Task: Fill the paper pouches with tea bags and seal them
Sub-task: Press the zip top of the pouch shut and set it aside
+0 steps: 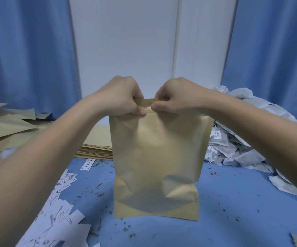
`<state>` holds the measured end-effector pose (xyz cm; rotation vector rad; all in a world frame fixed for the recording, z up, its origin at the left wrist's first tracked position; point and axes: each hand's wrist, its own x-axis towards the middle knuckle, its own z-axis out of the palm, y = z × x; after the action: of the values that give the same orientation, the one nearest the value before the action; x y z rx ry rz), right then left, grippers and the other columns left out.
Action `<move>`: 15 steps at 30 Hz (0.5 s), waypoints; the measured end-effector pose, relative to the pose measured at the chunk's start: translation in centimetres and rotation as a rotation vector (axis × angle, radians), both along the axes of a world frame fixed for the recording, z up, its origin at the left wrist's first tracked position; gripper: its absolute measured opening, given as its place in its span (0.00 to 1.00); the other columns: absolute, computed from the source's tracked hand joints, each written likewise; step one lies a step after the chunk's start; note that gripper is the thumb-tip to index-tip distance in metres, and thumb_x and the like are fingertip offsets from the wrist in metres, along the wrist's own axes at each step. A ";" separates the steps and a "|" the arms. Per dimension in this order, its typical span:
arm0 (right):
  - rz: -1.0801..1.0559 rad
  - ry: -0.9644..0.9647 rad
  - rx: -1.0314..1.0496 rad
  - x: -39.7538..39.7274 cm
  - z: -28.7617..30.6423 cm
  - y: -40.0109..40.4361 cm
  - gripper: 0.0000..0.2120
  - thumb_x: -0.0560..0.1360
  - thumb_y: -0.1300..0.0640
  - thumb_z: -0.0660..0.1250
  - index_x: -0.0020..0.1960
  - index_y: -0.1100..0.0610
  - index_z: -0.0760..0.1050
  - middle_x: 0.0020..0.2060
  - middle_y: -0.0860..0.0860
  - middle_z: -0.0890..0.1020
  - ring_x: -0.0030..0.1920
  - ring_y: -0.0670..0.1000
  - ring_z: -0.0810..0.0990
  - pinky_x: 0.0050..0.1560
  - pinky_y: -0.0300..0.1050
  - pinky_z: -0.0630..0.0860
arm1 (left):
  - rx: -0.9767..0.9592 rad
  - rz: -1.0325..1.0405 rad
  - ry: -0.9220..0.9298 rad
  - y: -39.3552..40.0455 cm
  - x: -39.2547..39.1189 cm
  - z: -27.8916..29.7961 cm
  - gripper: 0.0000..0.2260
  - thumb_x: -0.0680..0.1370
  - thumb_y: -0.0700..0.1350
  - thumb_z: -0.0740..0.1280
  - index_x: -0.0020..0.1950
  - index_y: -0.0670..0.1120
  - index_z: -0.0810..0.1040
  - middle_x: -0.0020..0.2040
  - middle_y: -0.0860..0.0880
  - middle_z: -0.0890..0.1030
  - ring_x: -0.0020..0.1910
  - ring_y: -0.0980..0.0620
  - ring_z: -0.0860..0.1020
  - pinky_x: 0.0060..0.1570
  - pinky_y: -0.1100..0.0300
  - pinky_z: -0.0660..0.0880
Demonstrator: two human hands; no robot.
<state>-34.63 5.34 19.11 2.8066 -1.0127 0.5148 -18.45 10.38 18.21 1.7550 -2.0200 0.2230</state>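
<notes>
Head view, the only one we get: both hands are up at the mouth of the paper pouch (157,157), and this looks like the sealing step in hand. The left hand (122,97) has its fingers curled over the top strip, thumb pressed on the near face; the right hand (177,96) pinches the same strip just beside it, thumb tips almost touching at the middle of the mouth. The pouch hangs straight below the two hands, upright, its bottom edge at or just above the blue table (233,202), and I can't quite tell which. A rounded shadow low inside suggests it's filled, though the paper hides the contents. Next move, as I judge it: run the pinch outward along the strip, toward each corner, keeping even pressure so the closure catches all the way. Out beyond the right forearm sits the heap of tea bags (242,145); under and beyond the left forearm lie flat empty pouches (6,125), with loose paper tags (62,207) below that arm.
</notes>
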 end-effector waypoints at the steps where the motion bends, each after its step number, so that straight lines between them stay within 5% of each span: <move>1: 0.009 -0.010 0.030 0.0 0.1 0.1 0.12 0.73 0.47 0.67 0.34 0.52 0.74 0.26 0.45 0.74 0.29 0.42 0.71 0.26 0.32 0.65 | -0.004 -0.013 0.008 0.0 0.0 0.0 0.13 0.71 0.50 0.73 0.30 0.46 0.77 0.24 0.52 0.68 0.28 0.54 0.67 0.25 0.62 0.59; 10: 0.066 -0.026 -0.111 0.6 -0.6 -0.8 0.17 0.71 0.41 0.68 0.34 0.53 0.70 0.25 0.46 0.70 0.29 0.44 0.68 0.30 0.38 0.62 | 0.118 -0.046 0.098 0.5 2.8 0.8 0.06 0.69 0.51 0.75 0.36 0.50 0.82 0.29 0.54 0.79 0.34 0.55 0.76 0.34 0.60 0.70; 13: -0.025 0.001 -0.222 -0.4 -1.2 -1.7 0.25 0.68 0.33 0.64 0.31 0.54 0.63 0.27 0.48 0.68 0.30 0.46 0.65 0.28 0.43 0.58 | 0.013 -0.056 0.246 0.4 3.5 0.1 0.04 0.68 0.47 0.76 0.36 0.52 0.83 0.34 0.53 0.83 0.40 0.57 0.79 0.40 0.61 0.73; 15: -0.022 -0.001 -0.285 -0.9 -2.1 -2.2 0.26 0.67 0.33 0.63 0.30 0.52 0.57 0.27 0.47 0.65 0.32 0.50 0.64 0.29 0.44 0.56 | -0.069 -0.043 0.299 -0.1 3.0 -0.9 0.04 0.68 0.45 0.77 0.36 0.52 0.83 0.36 0.54 0.82 0.40 0.60 0.77 0.35 0.68 0.73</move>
<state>-35.57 3.14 17.01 2.5419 -0.8895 0.6052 -15.41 10.25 17.33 1.5946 -1.8105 0.0143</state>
